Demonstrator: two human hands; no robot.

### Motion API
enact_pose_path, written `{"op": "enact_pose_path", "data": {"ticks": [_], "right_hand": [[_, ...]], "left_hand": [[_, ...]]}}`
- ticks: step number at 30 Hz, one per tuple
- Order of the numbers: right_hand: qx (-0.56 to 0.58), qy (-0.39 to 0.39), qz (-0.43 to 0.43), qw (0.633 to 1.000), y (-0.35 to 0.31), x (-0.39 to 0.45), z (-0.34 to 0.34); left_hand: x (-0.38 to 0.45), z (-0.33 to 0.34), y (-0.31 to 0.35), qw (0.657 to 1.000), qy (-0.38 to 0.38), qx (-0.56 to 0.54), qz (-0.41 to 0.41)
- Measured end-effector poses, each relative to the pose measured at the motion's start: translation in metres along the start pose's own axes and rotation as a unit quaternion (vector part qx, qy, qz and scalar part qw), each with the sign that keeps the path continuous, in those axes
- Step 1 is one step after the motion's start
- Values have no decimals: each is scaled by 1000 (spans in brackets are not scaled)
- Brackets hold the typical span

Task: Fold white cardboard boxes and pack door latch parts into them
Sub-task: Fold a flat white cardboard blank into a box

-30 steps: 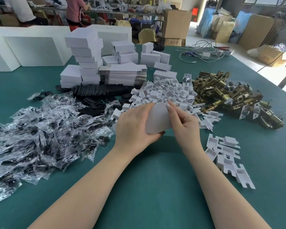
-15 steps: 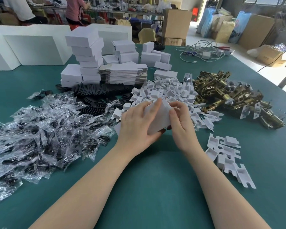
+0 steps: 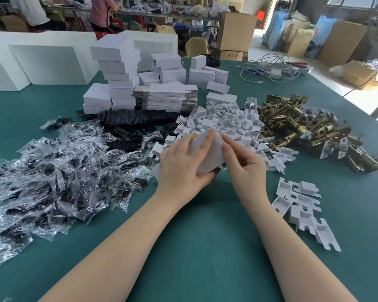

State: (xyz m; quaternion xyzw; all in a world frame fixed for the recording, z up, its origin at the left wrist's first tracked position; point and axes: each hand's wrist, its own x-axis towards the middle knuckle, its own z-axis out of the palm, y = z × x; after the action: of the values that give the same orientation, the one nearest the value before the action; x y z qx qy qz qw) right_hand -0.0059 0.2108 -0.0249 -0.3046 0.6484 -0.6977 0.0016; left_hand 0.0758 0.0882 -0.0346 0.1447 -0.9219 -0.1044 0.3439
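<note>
A small white cardboard box [image 3: 213,154] is tilted up above the green table [image 3: 205,247] at the centre. My left hand [image 3: 183,164] grips it from the left, thumb underneath and fingers laid over its top face. My right hand [image 3: 244,164] pinches the box's right end with thumb and forefinger. Behind the box lies a heap of white cardboard inserts [image 3: 227,120]. Brass door latch parts [image 3: 310,127] are piled to the right. Flat unfolded box blanks [image 3: 166,99] are stacked further back.
Clear bags of black parts [image 3: 52,175] cover the left side, with black discs [image 3: 127,118] behind them. Folded white boxes [image 3: 118,70] are stacked at the back. Several loose inserts [image 3: 301,205] lie near my right forearm. White cables [image 3: 268,68] sit far right.
Both hands have lifted and turned the box, tilting it further up. My right thumb and forefinger have shifted onto its right end.
</note>
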Motion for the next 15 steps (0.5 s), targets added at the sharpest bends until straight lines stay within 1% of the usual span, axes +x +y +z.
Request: {"op": "enact_pose_path", "data": {"ticks": [6, 11, 15], "right_hand": [[23, -69, 44, 996, -1, 5, -4], [66, -77, 64, 993, -2, 5, -6], [91, -67, 82, 990, -4, 7, -9]], "left_hand": [[3, 1, -2, 1000, 0, 7, -12], [2, 2, -3, 1000, 3, 1, -12], [2, 0, -1, 1000, 4, -4, -15]]}}
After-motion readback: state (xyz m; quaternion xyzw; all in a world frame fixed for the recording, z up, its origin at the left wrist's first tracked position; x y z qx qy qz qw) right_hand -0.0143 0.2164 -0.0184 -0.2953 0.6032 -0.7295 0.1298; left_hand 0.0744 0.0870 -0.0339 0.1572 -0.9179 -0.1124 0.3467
